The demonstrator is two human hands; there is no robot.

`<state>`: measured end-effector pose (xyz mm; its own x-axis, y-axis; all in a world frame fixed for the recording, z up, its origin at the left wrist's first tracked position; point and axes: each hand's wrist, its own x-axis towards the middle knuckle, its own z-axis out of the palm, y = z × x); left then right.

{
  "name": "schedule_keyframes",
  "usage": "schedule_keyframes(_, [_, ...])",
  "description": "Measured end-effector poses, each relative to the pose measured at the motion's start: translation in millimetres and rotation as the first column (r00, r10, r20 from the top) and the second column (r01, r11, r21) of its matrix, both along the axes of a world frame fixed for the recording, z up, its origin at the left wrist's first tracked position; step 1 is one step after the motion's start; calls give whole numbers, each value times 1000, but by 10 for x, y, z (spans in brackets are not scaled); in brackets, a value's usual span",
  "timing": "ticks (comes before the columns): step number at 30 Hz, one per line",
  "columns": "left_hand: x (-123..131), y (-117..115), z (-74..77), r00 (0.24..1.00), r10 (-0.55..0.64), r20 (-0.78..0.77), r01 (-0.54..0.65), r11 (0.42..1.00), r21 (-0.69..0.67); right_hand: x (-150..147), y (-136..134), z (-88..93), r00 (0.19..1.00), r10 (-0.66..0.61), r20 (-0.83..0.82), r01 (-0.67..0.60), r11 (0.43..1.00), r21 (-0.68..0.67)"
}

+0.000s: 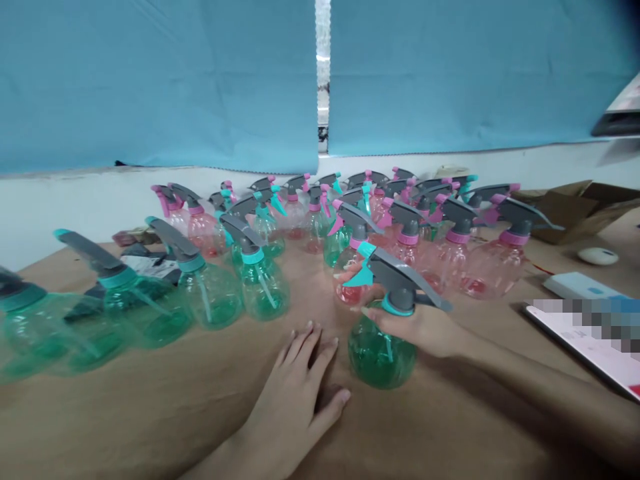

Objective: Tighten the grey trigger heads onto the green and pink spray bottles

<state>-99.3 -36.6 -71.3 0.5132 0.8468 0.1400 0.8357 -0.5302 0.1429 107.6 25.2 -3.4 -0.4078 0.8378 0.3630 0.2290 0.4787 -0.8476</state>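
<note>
My right hand is wrapped round the neck of a green spray bottle with a grey and teal trigger head, upright at the centre right. My left hand lies palm down on the brown table, its fingers spread, just left of that bottle and apart from it. Left of my hands stands a row of green spray bottles. Behind my right hand are several pink spray bottles with pink collars and grey heads.
More pink and green bottles crowd the back by the white wall. At the right are an open cardboard box, a white mouse, a white box and a tablet-like device. Dark packets lie behind the left row.
</note>
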Motion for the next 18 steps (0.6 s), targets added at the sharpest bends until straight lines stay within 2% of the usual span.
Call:
schedule_keyframes(3, [2, 3, -5, 1000, 0, 2, 0, 1000, -5, 30, -22, 7, 998, -36, 60, 40, 997, -67])
schedule_keyframes(9, [-4, -8, -5, 1000, -1, -6, 1, 1000, -12, 92, -56, -34, 998, -36, 57, 36, 999, -2])
schedule_keyframes(13, [5, -17, 3, 1000, 0, -21, -1, 1000, -24, 87, -50, -98, 999, -10, 45, 13, 997, -73])
schedule_keyframes(18, [13, -17, 23, 999, -10, -33, 9, 999, -38, 40, -39, -120, 998, -54, 17, 55, 994, -94])
